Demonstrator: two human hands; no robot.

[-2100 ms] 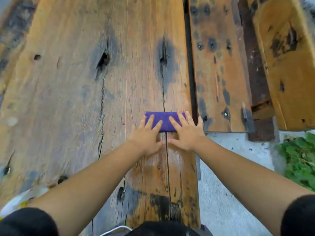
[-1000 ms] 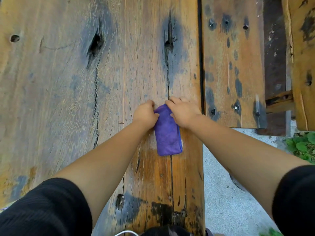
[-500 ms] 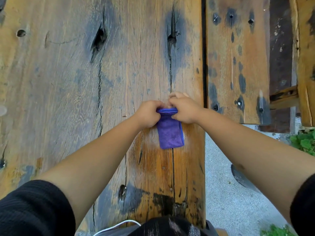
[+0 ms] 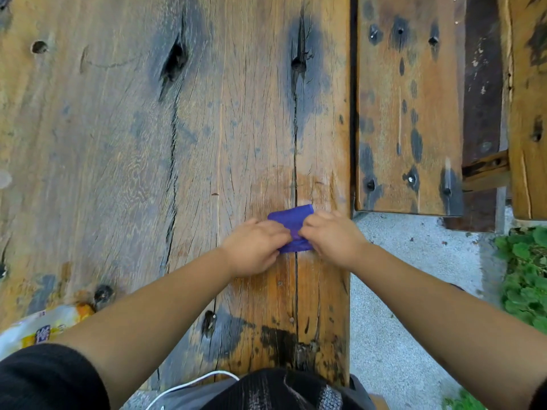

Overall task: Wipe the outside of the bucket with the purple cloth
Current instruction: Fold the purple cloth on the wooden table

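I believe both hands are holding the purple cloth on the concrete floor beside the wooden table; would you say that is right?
Not quite. In the head view the left hand and right hand do hold the purple cloth, but it lies on the wooden table near the right edge, not on the concrete floor beside it.

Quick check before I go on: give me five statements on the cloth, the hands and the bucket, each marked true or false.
1. Both hands grip the purple cloth. True: left hand, right hand.
2. The cloth lies on the wooden table. True.
3. The bucket stands beside the cloth. False: no bucket is in view.
4. The cloth is spread out flat. False: it is folded small.
5. Green plants grow at the right. True.
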